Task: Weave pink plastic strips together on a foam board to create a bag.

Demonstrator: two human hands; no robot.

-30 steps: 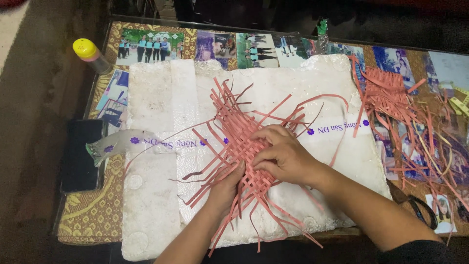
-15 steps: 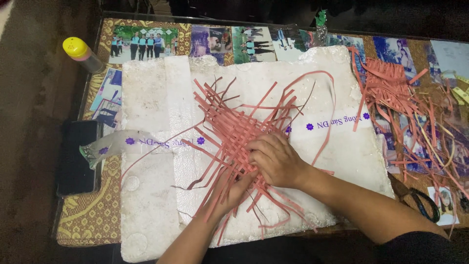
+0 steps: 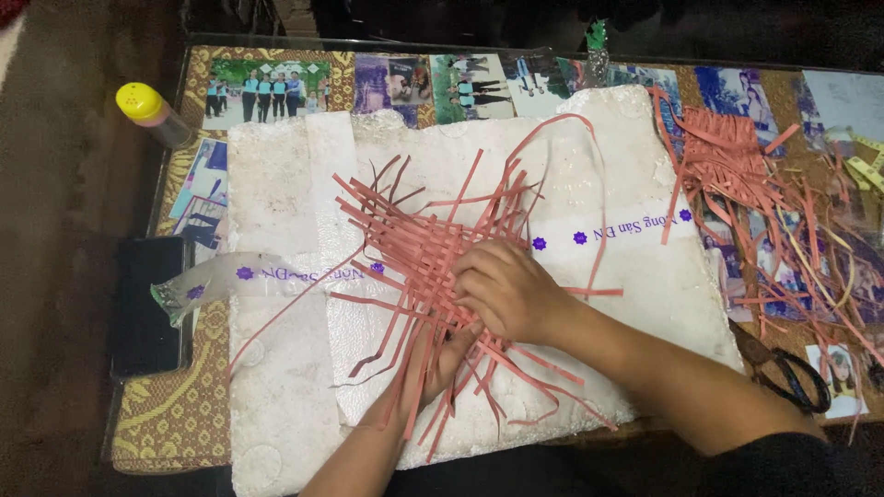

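— Head view: where's the woven mat of salmon-pink paper strips (image 3: 419, 253)?
— Centre, on the white foam board (image 3: 276, 212). Right hand (image 3: 502, 290) presses it flat, fingers curled; left hand (image 3: 442, 354), at six o'clock, pinches strips steady.
— Spare strips?
— Loose pink strip pile (image 3: 737, 170), two o'clock.

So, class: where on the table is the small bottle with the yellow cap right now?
In the head view, the small bottle with the yellow cap lies at the table's far left corner, beside the group photograph under the glass, well away from both hands.
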